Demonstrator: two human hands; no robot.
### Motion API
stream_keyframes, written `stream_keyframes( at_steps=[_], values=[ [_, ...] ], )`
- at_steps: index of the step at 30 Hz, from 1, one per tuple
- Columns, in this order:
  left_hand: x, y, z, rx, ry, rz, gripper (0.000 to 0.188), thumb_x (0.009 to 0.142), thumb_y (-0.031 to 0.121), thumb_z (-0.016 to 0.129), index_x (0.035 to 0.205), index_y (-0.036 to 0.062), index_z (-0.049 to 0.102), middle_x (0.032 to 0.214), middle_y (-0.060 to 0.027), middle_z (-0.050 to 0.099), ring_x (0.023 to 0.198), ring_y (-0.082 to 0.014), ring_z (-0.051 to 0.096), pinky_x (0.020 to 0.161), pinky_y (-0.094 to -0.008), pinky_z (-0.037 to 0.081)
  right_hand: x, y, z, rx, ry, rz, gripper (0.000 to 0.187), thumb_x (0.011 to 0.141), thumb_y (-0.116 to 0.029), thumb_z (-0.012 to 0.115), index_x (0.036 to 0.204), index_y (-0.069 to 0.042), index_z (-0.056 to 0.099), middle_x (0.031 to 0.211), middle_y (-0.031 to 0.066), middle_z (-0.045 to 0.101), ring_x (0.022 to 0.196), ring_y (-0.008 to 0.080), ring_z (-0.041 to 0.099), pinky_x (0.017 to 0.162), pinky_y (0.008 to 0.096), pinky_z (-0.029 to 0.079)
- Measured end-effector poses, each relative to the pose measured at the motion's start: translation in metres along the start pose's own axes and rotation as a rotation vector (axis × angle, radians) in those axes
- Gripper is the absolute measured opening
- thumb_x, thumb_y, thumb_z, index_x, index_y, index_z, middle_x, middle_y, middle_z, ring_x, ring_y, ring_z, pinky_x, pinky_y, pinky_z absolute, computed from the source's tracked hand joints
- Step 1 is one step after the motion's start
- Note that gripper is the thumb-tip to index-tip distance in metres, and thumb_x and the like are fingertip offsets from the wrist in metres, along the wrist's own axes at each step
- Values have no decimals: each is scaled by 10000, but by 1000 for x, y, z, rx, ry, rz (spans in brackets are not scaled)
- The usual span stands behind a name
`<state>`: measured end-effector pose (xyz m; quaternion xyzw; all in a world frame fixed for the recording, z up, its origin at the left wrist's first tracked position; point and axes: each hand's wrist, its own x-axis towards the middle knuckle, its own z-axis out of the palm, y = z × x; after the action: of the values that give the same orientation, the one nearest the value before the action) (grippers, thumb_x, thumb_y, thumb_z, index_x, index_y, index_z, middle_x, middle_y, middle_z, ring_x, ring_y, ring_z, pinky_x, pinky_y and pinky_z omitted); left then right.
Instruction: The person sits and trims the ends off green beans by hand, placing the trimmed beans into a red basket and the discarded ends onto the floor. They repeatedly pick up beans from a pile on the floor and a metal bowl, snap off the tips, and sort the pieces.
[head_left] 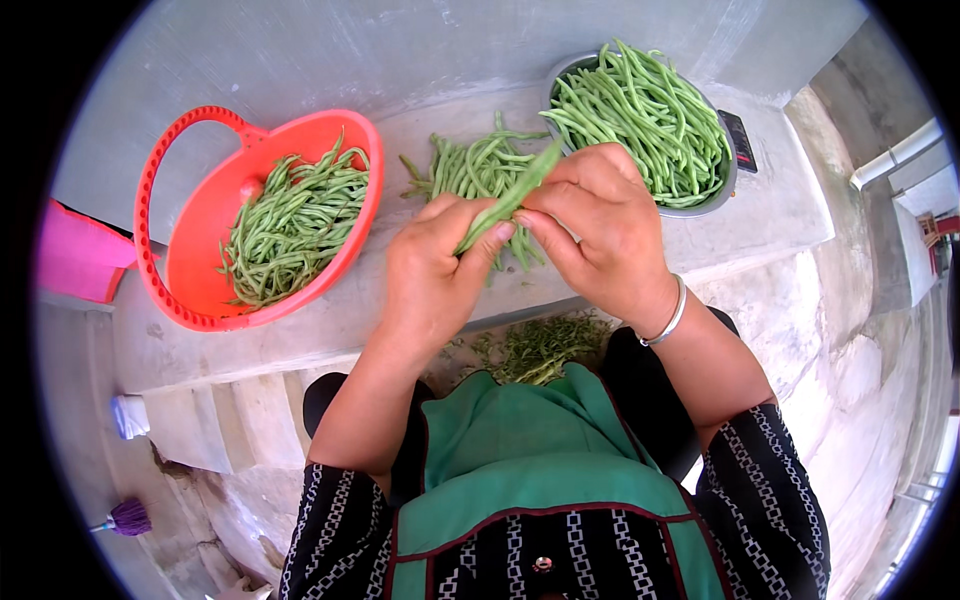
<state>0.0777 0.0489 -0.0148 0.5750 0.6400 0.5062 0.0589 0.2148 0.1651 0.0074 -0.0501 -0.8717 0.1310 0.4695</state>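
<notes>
A green bean pod [512, 195] is held up between my two hands, tilted with its upper end to the right. My left hand [437, 262] grips its lower part, thumb pressed along it. The fingers of my right hand [600, 215] pinch it near the middle. Behind and below my hands lies a loose pile of green beans [470, 165] on the concrete ledge [720, 240]. To the left, a red plastic basket [195, 265] with a raised handle holds thinner beans [300, 220]. At the right, a grey basin [690, 211] is heaped with long green beans [640, 120].
A dark flat device [738, 140] lies beside the basin. Bean trimmings [545, 345] are heaped on the ground between my knees, below the ledge. A grey wall [450, 50] rises behind the ledge. A pink item [80, 255] is at the far left, with a purple brush head [130, 517] lower down.
</notes>
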Motion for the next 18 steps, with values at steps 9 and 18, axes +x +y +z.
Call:
stream_keyframes(
  at_steps=[9,18],
  values=[
    [7,-4,-14,-780,93,-448,150,913,162,588,958,29,641,710,46,523,499,-10,354,435,-165,242,-12,1,7,136,-55,99,124,706,-101,720,815,-82,664,807,63,582,752,246,551,635,348,457],
    [17,-40,-50,-1094,203,-506,198,953,208,517,1027,33,572,773,28,516,498,-20,343,422,-168,244,-28,2,10,489,-499,471,198,862,-165,629,1020,-47,619,813,48,593,703,136,562,630,281,462]
  ],
)
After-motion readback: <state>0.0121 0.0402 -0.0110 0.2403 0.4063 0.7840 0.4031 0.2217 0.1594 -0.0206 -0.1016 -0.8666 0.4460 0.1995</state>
